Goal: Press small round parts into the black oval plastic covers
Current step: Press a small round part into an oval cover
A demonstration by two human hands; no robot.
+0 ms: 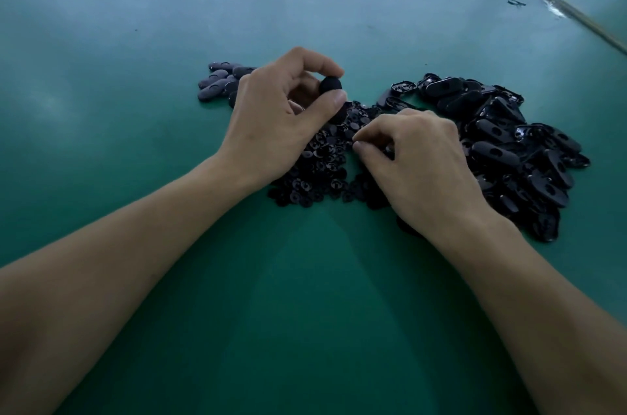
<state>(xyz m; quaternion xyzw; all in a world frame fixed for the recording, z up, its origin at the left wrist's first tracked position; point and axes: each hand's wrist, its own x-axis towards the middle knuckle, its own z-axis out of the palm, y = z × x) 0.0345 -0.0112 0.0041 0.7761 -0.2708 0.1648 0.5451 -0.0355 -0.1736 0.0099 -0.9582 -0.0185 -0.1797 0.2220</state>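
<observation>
Both forearms are stretching in from six o'clock across the green table (135, 41); the left hand (278, 122) is pinching one black cover (330, 86) between thumb and fingertips, above the heap of small round parts (315, 173); the right hand (417, 160) is curling into that heap, whether around a part I cannot tell; loose covers (509, 149) are lying at three o'clock. A part risks going in crooked, or slipping back unseen into the all-black heap.

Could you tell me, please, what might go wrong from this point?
1. The left hand pinches the black oval cover only by its edges, above the table; pressing could flip it out.
2. The right hand picks at the heap of small round parts, right beside the pile of covers; they could mix.
</observation>
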